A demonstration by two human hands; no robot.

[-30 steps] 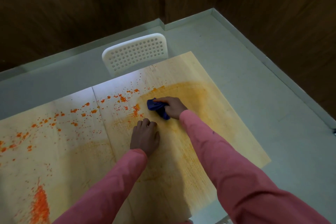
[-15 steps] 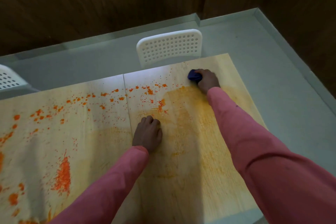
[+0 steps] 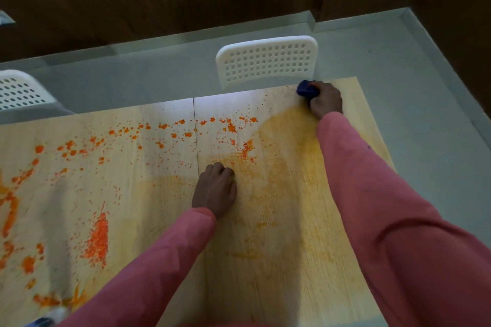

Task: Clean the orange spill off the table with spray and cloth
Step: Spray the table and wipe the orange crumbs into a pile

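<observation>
Right hand grip curled round blue cloth, pressing it on table at far edge, near white chair. Left hand fingers curled under, holding nothing, resting mid-table. Orange spill on left.

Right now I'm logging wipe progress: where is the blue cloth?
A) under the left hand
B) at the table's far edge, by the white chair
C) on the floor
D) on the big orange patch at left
B: the right hand grips the blue cloth at the table's far edge, just before the white chair.
</observation>
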